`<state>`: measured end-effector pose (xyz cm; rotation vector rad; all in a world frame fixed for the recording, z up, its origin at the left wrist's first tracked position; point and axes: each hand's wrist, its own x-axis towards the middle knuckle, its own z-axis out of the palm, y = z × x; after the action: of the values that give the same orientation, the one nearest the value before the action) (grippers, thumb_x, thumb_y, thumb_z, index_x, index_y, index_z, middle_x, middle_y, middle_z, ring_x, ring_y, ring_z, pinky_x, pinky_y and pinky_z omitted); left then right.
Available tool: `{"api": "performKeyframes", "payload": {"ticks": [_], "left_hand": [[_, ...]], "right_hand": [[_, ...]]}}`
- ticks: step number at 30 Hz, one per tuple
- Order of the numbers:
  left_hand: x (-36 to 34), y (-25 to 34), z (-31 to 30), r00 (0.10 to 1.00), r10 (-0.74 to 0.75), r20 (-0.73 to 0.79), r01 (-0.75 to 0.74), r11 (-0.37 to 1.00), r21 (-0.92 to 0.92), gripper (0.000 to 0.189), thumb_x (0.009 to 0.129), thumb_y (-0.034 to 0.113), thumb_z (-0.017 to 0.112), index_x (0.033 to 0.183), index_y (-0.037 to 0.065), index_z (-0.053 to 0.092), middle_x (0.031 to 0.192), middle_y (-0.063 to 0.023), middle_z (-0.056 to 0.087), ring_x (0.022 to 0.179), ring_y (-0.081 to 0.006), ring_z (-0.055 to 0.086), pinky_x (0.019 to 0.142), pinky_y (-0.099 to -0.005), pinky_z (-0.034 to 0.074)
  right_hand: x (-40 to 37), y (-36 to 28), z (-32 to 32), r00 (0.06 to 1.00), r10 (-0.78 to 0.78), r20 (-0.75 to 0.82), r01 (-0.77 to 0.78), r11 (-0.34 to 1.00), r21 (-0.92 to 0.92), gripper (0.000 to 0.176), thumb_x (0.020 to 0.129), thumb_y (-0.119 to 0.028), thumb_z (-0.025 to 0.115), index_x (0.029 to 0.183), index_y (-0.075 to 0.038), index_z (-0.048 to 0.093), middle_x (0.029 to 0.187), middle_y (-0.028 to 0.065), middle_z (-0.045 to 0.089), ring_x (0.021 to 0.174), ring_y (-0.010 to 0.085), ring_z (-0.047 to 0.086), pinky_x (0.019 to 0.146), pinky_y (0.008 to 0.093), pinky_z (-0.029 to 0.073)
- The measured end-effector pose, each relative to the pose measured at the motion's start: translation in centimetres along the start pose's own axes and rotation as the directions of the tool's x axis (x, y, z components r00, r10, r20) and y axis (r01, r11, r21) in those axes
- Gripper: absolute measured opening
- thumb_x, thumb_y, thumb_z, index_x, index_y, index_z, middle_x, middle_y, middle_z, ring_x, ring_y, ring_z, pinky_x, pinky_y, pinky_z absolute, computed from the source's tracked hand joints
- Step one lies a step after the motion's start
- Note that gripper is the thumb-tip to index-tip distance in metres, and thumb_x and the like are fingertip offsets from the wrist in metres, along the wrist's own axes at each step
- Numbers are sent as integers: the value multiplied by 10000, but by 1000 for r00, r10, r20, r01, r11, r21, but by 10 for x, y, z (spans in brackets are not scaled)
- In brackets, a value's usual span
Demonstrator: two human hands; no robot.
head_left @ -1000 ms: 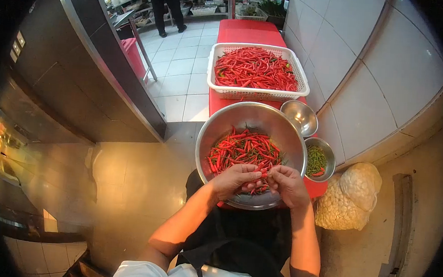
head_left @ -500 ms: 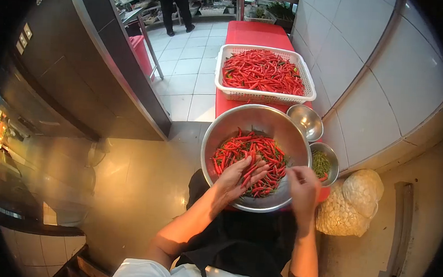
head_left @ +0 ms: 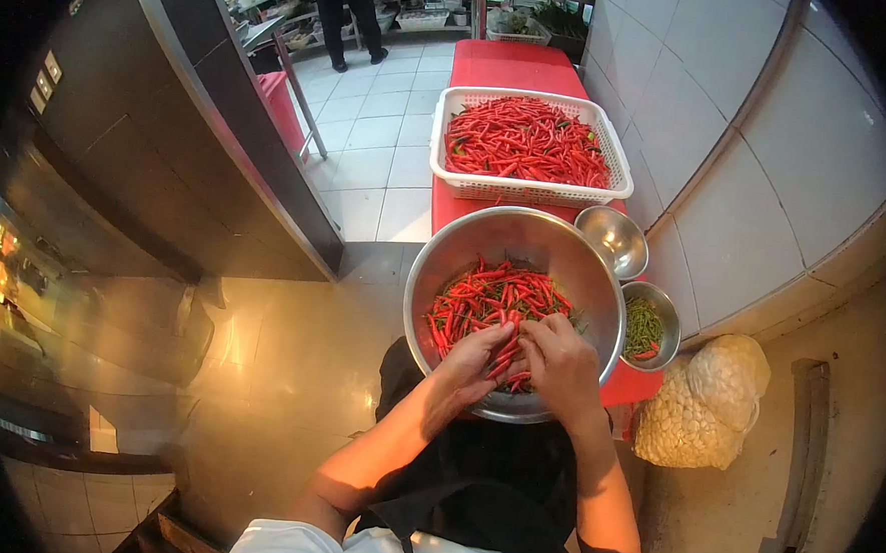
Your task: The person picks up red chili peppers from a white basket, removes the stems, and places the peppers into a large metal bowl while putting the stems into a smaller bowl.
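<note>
A large steel bowl (head_left: 591, 274) holds many red chilies (head_left: 461, 313) with green stems. Over its near part, my left hand (head_left: 473, 363) is closed around a few red chilies. My right hand (head_left: 561, 365) meets it from the right, fingers pinched at the chilies; what its fingertips grip is too small to name. Right of the large bowl stands a small steel bowl (head_left: 673, 329) with green stems and a bit of red in it. Above that is another small steel bowl (head_left: 615, 243) with nothing visible inside.
Behind the bowls, a white basket (head_left: 528, 191) full of red chilies stands on a red bench (head_left: 519, 65). A tiled wall (head_left: 758, 193) runs along the right, with a bag of pale pieces (head_left: 691, 420) below it. A person (head_left: 348, 16) stands in the background.
My right hand has moved left from the large bowl's right rim to the chilies in my left hand. My left hand's fingers have curled in more.
</note>
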<state>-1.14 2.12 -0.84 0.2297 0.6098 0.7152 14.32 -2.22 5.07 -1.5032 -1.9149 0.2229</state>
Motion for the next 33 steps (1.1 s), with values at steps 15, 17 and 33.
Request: {"api": "performKeyframes", "payload": {"ticks": [15, 17, 33], "left_hand": [[2, 10, -9, 990, -94, 103, 70, 973, 218, 326, 1069, 216, 461, 1213, -62, 551, 1045, -167, 675, 946, -255, 708, 846, -348, 620], [0, 10, -5, 993, -75, 95, 49, 967, 250, 277, 1060, 200, 491, 1179, -39, 563, 995, -138, 680, 892, -217, 711, 800, -317, 624], [0, 12, -3, 928, -227, 296, 195, 972, 132, 143, 1054, 207, 537, 1064, 67, 563, 827, 7, 545, 670, -38, 505, 521, -154, 406]], "right_hand": [[5, 18, -30, 972, -194, 135, 204, 977, -61, 104, 821, -8, 617, 921, -11, 646, 895, 142, 626, 875, 347, 653, 758, 434, 529], [5, 18, -29, 974, -198, 114, 200, 980, -10, 91, 826, -7, 623, 912, -11, 651, 893, 143, 640, 864, 348, 653, 752, 433, 526], [-10, 50, -25, 857, 375, 352, -494, 408, 767, 76, 934, -82, 659, 946, -10, 681, 787, 3, 636, 670, 90, 567, 607, 239, 435]]}}
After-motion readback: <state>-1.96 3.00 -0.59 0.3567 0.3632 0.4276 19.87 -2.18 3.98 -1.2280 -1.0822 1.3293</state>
